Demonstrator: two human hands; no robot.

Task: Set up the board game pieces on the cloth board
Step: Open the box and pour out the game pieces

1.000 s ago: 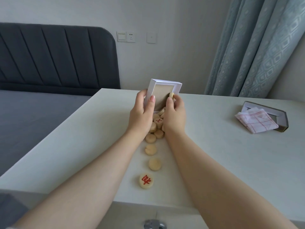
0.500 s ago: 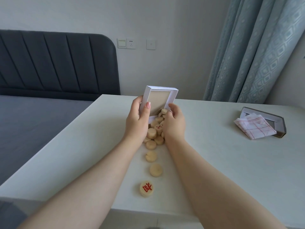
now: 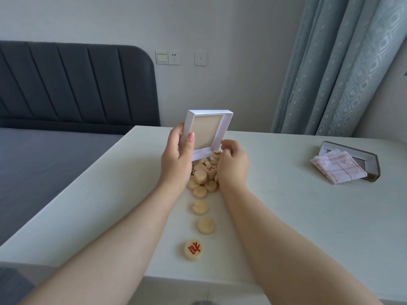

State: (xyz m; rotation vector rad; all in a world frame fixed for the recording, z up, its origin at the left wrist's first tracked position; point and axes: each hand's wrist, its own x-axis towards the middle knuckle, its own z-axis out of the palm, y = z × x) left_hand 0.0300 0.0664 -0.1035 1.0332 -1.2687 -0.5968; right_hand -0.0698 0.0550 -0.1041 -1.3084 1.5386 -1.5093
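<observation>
White table (image 3: 308,216) beside a grey bed: the left hand (image 3: 176,159) grips the tilted box (image 3: 206,130), its tan floor bare. The right hand (image 3: 233,166) curls at its lower right corner; a grip I cannot tell. Wooden pieces (image 3: 203,175) heap beneath, three trailing nearer. Far right, the folded cloth board (image 3: 337,169) lies in the lid (image 3: 372,159).

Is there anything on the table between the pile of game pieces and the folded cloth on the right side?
Nothing visible lies there: only bare table shows between the pile of pieces and the folded cloth. The right hand is close against the pile's right side. The cloth is not spread; it lies folded on a box lid.
</observation>
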